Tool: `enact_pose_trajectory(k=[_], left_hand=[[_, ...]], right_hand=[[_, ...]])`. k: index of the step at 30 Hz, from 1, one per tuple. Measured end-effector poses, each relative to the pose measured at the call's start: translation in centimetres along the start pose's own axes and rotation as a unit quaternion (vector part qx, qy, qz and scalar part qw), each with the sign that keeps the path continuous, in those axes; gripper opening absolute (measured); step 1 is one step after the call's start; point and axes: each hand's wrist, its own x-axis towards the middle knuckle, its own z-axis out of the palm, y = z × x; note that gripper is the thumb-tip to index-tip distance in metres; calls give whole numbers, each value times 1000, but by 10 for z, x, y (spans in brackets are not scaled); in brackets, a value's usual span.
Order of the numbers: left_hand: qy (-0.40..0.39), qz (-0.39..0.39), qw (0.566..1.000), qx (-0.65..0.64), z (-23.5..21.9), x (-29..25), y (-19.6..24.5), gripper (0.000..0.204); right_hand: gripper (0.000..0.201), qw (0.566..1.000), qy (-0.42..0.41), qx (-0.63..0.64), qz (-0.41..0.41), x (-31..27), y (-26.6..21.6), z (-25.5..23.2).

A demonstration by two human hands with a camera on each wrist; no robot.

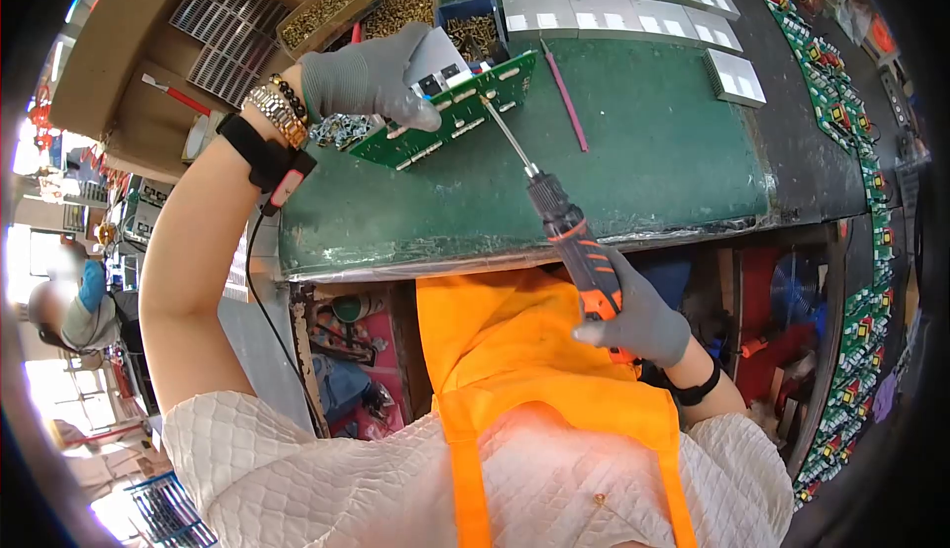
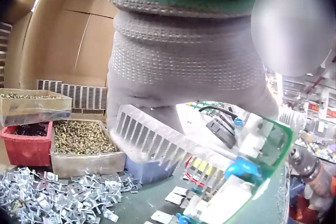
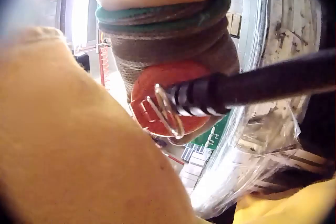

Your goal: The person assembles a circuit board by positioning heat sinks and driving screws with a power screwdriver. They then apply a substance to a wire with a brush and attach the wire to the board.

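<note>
My left hand [image 1: 371, 78], in a grey glove, grips a green circuit board [image 1: 465, 113] by its upper side and holds it tilted above the green bench, underside toward me. In the left wrist view, a finned metal heat sink [image 2: 157, 134] and blue and white components stand on the board's far side. My gloved right hand [image 1: 643, 316] is wrapped round a black and orange electric screwdriver [image 1: 574, 231]. Its long bit [image 1: 510, 137] reaches up to the board's underside, the tip right at its surface. In the right wrist view, a black cable [image 3: 273, 82] leaves the screwdriver's red end [image 3: 173, 71].
Trays of brass screws [image 1: 401, 14] and a blue bin [image 1: 473, 34] stand behind the board. Small metal clips [image 2: 63, 198] lie heaped beside them. A pink-handled tool [image 1: 566, 103] lies on the bench. Silvery blocks [image 1: 614, 19] line the back; circuit boards [image 1: 826, 103] line the right.
</note>
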Motion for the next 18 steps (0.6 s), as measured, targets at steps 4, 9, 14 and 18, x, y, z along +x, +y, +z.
enact_pose_trajectory(k=[4, 9, 14, 18], left_hand=[[24, 39, 999, 29, -4, 14, -24, 83], [59, 111, 991, 45, -6, 21, -37, 82], [22, 55, 998, 0, -8, 13, -21, 86], [46, 101, 993, 29, -6, 15, -27, 86]], right_hand=[[90, 1000, -7, -7, 27, 12, -5, 0], [93, 1000, 6, -12, 22, 16, -2, -1], [97, 998, 18, -51, 27, 16, -6, -4], [97, 999, 11, -34, 35, 15, -10, -7]])
